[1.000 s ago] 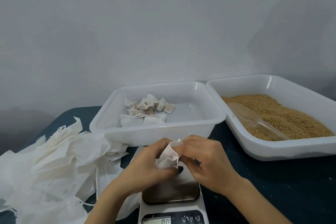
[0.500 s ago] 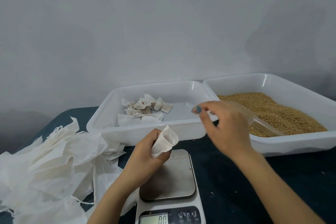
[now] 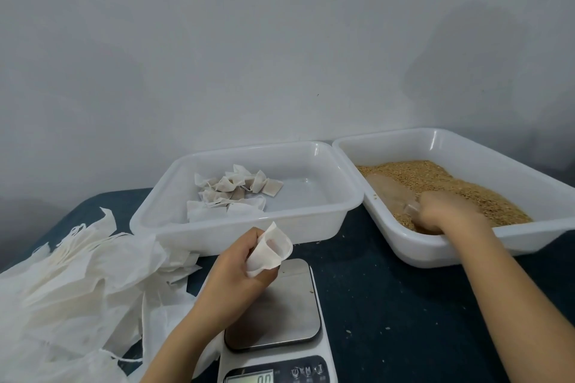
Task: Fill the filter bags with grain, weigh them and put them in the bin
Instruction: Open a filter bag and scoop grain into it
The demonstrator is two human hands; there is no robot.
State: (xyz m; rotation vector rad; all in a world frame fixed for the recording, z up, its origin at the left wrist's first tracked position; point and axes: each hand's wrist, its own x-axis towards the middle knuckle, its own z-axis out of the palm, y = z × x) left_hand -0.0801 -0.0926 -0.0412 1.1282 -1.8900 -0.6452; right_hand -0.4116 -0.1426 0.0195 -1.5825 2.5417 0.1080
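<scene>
A plain grey wall backs a dark blue table (image 3: pixel 389 305). At the right rear, the grain tray (image 3: pixel 466 146) holds loose grain (image 3: pixel 460 183). To its left, rims nearly touching, the bin (image 3: pixel 249 149) contains a small cluster of filled bags (image 3: pixel 233 193). A heap of empty filter bags (image 3: pixel 77 274) occupies the left of the table, and the scale (image 3: pixel 280 305) stands at centre front with nothing on its platform. The left hand (image 3: pixel 230 267) pinches one filter bag (image 3: pixel 270 250) above the rear edge of the scale, mouth open and facing up and right, toward the tray. The right hand (image 3: pixel 445 211) is in the tray at the handle end of the scoop (image 3: pixel 389 193); motion blur makes it impossible to tell whether it grips the handle. The scoop's long axis runs away from this hand toward the tray's far left. The bag is well apart from the scoop, to its left, so the right hand is the nearer to the grain.
</scene>
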